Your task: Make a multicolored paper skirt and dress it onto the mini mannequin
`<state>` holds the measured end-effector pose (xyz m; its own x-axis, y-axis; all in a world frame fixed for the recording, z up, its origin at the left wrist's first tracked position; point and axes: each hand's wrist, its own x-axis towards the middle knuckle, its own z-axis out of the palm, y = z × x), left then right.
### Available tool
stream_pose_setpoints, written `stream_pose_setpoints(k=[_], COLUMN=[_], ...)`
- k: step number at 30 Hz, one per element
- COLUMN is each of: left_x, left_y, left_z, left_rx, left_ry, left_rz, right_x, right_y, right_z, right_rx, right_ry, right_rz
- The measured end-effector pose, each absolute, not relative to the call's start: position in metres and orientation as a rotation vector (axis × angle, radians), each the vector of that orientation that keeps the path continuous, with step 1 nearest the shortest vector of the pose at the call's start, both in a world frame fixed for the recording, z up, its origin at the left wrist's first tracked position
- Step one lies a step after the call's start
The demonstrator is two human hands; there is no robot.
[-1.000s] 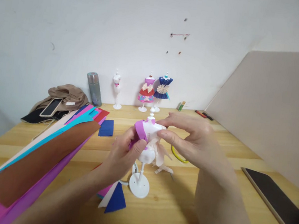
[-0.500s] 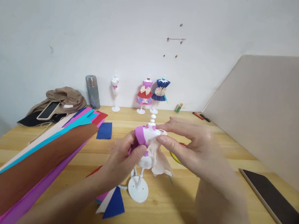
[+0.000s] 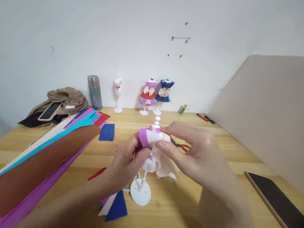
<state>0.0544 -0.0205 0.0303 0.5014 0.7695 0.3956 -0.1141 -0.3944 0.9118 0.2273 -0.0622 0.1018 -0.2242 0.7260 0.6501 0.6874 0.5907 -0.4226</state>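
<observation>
In the middle of the table a small white mannequin [image 3: 149, 165] stands on a round base, tilted slightly. My left hand [image 3: 128, 155] pinches a purple crepe paper strip [image 3: 144, 138] against the mannequin's left-hand side. From the right, my right hand [image 3: 189, 148] grips the mannequin's shoulder between thumb and fingers. Pale pink crepe paper [image 3: 162, 163] hangs below that hand, partly covered by it. Small purple bits show at the mannequin's neck and waist. What lies under my fingertips is hidden.
Coloured crepe sheets [image 3: 43, 160] lie on the left. Behind stand a bare mannequin [image 3: 117, 91], two dressed ones [image 3: 148, 95], and a flask [image 3: 95, 92]. Red-handled pliers [image 3: 183, 146] lie behind my right hand. A dark tablet-like slab [image 3: 276, 207] rests right; paper scraps [image 3: 117, 207] lie in front.
Both hands stay on the mannequin. My right thumb has shifted slightly left and down along its shoulder. The pliers behind now show more, and the view has shifted a little.
</observation>
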Motion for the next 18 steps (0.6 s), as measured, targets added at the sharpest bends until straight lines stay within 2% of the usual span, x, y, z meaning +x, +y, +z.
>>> stream_pose_setpoints(k=[10, 18], left_x=[0.056, 0.045], left_y=[-0.022, -0.019], left_z=[0.034, 0.041], left_rx=[1.752, 1.787], left_ry=[0.603, 0.507], left_rz=[1.083, 0.979], right_x=[0.220, 0.223], right_y=[-0.063, -0.064], right_z=[0.100, 0.101], right_rx=[-1.142, -1.151], right_ry=[-1.953, -1.970], right_rz=[-0.176, -0.087])
